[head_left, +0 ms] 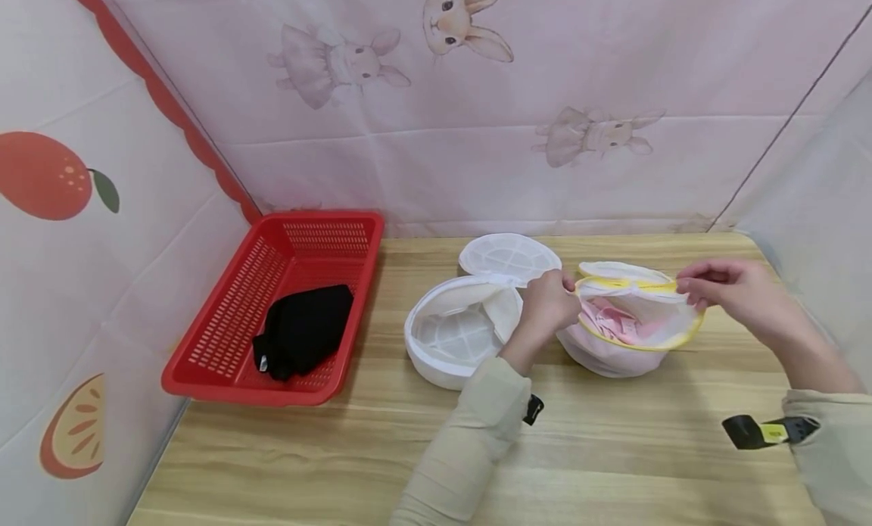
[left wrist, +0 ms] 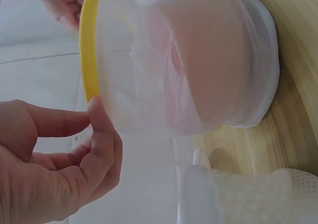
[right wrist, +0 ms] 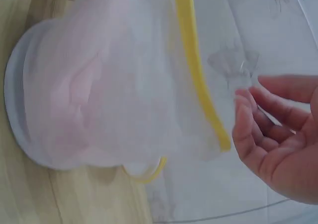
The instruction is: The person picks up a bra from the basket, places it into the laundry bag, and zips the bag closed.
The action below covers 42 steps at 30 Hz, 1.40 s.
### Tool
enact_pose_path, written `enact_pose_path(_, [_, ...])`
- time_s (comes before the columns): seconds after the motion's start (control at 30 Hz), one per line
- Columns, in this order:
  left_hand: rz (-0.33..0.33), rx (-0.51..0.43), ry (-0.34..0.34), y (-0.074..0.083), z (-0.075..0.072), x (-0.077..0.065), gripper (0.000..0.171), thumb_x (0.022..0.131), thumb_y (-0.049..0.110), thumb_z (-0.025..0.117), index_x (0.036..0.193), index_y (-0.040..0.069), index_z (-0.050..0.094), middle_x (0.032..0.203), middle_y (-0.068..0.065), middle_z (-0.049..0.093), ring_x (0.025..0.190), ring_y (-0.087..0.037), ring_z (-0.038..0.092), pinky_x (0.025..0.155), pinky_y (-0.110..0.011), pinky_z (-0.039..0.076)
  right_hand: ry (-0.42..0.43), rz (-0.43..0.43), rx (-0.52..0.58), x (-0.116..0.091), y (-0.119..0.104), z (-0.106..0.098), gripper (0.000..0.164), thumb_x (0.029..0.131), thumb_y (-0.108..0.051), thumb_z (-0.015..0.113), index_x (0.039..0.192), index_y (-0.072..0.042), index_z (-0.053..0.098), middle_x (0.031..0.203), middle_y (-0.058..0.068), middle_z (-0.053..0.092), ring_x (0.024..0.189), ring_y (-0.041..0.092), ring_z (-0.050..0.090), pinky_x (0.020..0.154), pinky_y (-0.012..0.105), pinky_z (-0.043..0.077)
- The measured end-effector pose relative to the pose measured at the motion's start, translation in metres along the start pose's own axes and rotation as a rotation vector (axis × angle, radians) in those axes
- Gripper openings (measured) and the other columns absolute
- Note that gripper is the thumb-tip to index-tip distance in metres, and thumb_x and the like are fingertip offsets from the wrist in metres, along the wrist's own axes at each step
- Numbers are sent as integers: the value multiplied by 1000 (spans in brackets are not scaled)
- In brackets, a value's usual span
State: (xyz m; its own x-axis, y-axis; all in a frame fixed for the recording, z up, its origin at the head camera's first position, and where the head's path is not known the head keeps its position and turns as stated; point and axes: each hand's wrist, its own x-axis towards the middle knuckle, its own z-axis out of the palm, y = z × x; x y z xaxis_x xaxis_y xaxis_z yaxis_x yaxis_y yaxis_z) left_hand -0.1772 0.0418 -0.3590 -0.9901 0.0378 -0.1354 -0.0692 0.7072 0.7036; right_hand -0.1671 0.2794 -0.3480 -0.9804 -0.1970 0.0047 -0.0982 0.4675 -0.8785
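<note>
A white mesh laundry bag (head_left: 609, 356) with a yellow zipper edge (left wrist: 89, 50) stands on the table, its mouth unzipped and facing up. Pink cloth (head_left: 616, 322) lies inside and shows through the mesh in both wrist views. My left hand (head_left: 553, 303) pinches the yellow edge on the bag's left side between thumb and forefinger. At the right side of the mouth is my right hand (head_left: 739, 291), fingers loosely bent beside the yellow edge. In the right wrist view a small gap separates those fingertips from the edge, and nothing shows between them.
Left of this bag sits a second white mesh laundry bag (head_left: 425, 359), its round lid (head_left: 511, 255) folded back. Farther left, a red plastic basket (head_left: 272, 396) holds a black cloth item (head_left: 306, 329). A rabbit-print curtain (head_left: 436, 147) hangs behind the wooden table (head_left: 579, 465).
</note>
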Motion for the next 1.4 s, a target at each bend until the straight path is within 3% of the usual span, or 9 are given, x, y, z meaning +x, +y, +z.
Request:
enact_pose_path(0.1, [-26, -37, -26, 0, 0, -1, 13, 74, 3, 61, 83, 11, 59, 68, 2, 57, 62, -12, 53, 53, -20, 38, 73, 85, -73, -1, 8, -6, 10, 91, -14, 56, 89, -13, 65, 75, -15, 59, 64, 5, 54, 57, 19, 46])
enact_pose_path(0.17, [-50, -63, -53, 0, 0, -2, 10, 78, 6, 61, 87, 10, 58, 64, 2, 58, 56, -10, 55, 52, -19, 39, 89, 134, -140, -1, 13, -8, 19, 90, -21, 57, 94, -3, 63, 75, -18, 57, 65, 3, 51, 57, 20, 45])
enact_pose_path(0.27, [-77, -88, -98, 0, 0, -3, 12, 82, 14, 63, 91, 8, 58, 65, -1, 59, 47, -8, 55, 52, -19, 40, 70, 163, -201, -1, 20, -8, 34, 91, -24, 56, 100, 9, 58, 76, -15, 54, 64, 6, 49, 56, 23, 45])
enact_pose_path(0.4, [-80, -86, -137, 0, -1, -4, 19, 82, 17, 66, 96, 6, 58, 71, -3, 61, 43, -7, 55, 54, -16, 42, 46, 182, -197, 0, 28, -9, 32, 90, -20, 57, 96, 12, 59, 73, -12, 53, 60, 9, 48, 54, 24, 46])
enact_pose_path(0.67, [-39, -7, -156, -1, -6, -3, 16, 78, 3, 61, 94, 6, 60, 68, 1, 60, 41, -4, 54, 49, -14, 42, 0, 236, -192, 2, 35, -10, 23, 88, -17, 58, 89, 5, 61, 70, -8, 53, 60, 11, 48, 53, 27, 46])
enact_pose_path(0.97, [-46, -23, -106, 1, -13, 1, 16, 77, 1, 61, 92, 7, 61, 67, 1, 61, 43, -4, 55, 51, -15, 40, -68, 239, -119, 5, 37, -8, 18, 86, -4, 56, 92, 13, 57, 69, -3, 53, 58, 11, 48, 54, 26, 47])
enact_pose_path(1.13, [-46, -33, -83, 3, -20, 7, 18, 76, 1, 62, 93, 8, 61, 68, 1, 62, 53, -7, 59, 53, -16, 41, -120, 227, -39, 4, 35, -8, 9, 87, -2, 55, 83, 4, 61, 66, 0, 51, 57, 11, 48, 54, 26, 46])
enact_pose_path(1.27, [-30, 23, -65, 4, -26, 13, 20, 74, 3, 64, 94, 9, 64, 74, 2, 65, 67, -11, 60, 56, -16, 41, -150, 230, 25, 4, 37, -9, 14, 89, -2, 52, 80, -1, 63, 66, 0, 53, 57, 11, 49, 53, 25, 47])
enact_pose_path(1.4, [-13, 72, -53, 3, -30, 19, 16, 74, 4, 63, 88, 10, 66, 79, 2, 63, 74, -14, 57, 57, -18, 41, -123, 262, 104, 5, 44, -12, 23, 92, -7, 50, 77, -16, 65, 69, -4, 58, 59, 9, 53, 55, 24, 48])
